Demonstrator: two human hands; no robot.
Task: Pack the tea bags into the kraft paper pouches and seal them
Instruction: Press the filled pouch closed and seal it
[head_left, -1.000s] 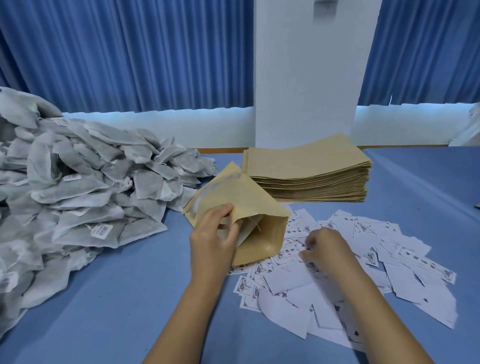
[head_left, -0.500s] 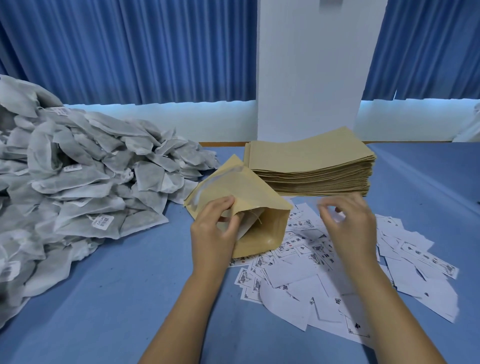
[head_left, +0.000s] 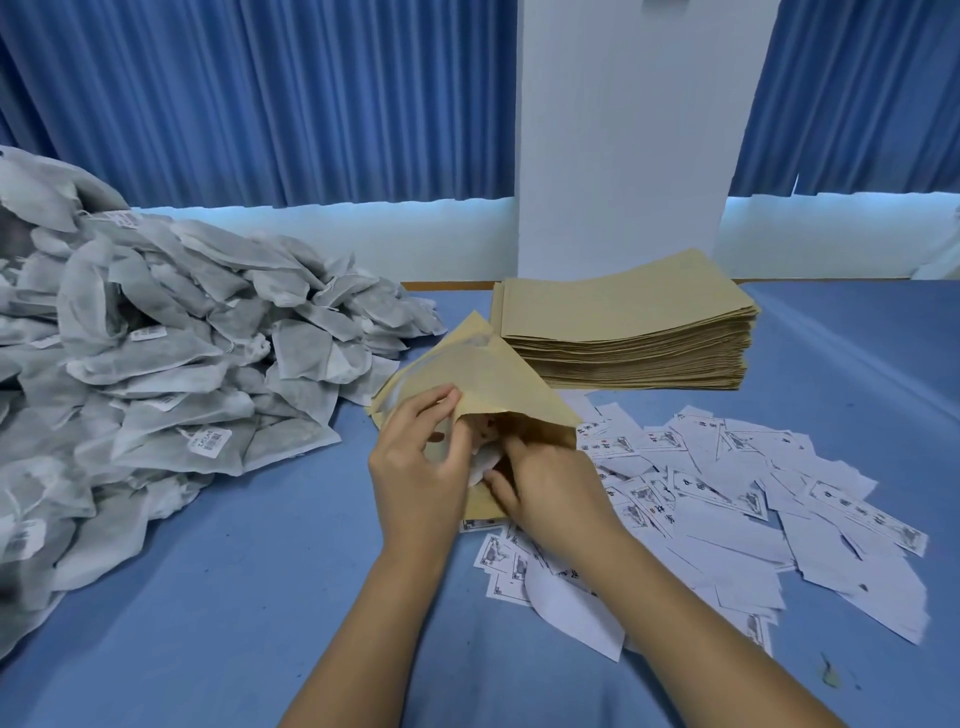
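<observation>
Now my left hand (head_left: 421, 467) pinches the upper lip of the kraft paper pouch (head_left: 498, 374), which lies open-mouthed on the blue worktop (head_left: 208, 597). My right hand (head_left: 550, 483) reaches into that mouth; whether it grips anything I cannot tell. Tea bags (head_left: 182, 364) lie heaped at left.

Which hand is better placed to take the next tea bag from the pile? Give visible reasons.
Probably the left hand: the pile lies on its side, though it grips the pouch. The right hand, fingers in the pouch mouth, would have to cross over.
</observation>
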